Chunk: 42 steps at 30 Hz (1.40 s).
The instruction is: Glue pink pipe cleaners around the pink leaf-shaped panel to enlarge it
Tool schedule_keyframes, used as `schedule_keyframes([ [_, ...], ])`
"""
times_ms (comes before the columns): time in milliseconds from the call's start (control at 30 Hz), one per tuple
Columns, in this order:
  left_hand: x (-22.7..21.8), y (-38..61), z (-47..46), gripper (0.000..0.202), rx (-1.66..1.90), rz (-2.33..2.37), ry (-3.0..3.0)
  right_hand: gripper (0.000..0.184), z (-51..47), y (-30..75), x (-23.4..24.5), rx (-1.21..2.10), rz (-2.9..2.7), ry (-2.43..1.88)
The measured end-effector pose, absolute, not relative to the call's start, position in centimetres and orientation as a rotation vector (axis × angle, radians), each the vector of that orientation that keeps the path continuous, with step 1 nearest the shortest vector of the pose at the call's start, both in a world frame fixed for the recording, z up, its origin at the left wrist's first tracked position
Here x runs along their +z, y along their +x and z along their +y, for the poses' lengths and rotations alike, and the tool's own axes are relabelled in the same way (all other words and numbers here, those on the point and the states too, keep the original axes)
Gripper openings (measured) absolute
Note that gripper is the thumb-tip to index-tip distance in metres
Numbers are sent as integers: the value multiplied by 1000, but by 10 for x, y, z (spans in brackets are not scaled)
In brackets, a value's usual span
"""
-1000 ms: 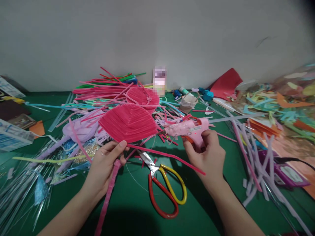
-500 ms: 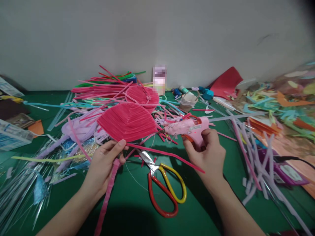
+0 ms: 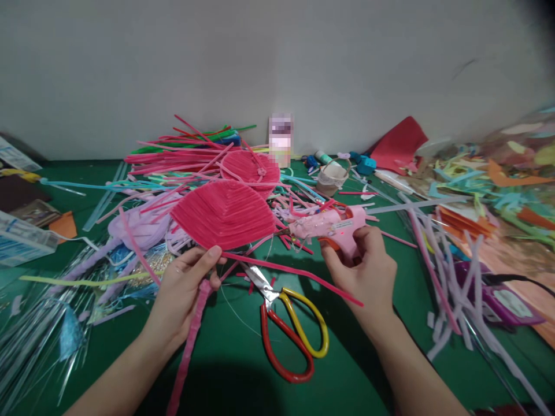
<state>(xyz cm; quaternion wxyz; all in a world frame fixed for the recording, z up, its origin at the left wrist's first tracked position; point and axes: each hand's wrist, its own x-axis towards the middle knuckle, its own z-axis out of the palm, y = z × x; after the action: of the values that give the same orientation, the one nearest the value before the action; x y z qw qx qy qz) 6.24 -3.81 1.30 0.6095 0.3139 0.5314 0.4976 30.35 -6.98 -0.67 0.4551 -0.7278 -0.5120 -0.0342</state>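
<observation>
My left hand [image 3: 191,277] pinches the lower edge of a red leaf-shaped piece [image 3: 225,214] made of pipe cleaners laid side by side. A loose red pipe cleaner [image 3: 295,270] runs from my thumb toward the right, and a wrapped pink stem [image 3: 191,341] hangs below the same hand. My right hand [image 3: 364,266] is closed round the handle of a pink glue gun [image 3: 333,225], whose nozzle points left, close to the right tip of the leaf-shaped piece. Under the loose pipe cleaner lie scissors [image 3: 271,297] with one red and one yellow handle.
Red pipe cleaners [image 3: 169,159] are heaped at the back, beside a second red piece [image 3: 247,167]. A lilac pipe-cleaner piece [image 3: 139,219] lies left. Small basket [image 3: 332,179] stands behind the glue gun. Lilac pipe cleaners [image 3: 451,289] and a purple device [image 3: 503,300] are right.
The glue gun and my right hand have shifted very slightly left. My left hand and the leaf-shaped piece look nearly still.
</observation>
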Motion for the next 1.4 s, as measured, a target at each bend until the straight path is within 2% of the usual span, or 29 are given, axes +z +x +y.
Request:
schedule_keyframes([
  [1400,11,61,-38,26,1114,1224,736,33,-70,301,-5,-61,-1263,-1844],
])
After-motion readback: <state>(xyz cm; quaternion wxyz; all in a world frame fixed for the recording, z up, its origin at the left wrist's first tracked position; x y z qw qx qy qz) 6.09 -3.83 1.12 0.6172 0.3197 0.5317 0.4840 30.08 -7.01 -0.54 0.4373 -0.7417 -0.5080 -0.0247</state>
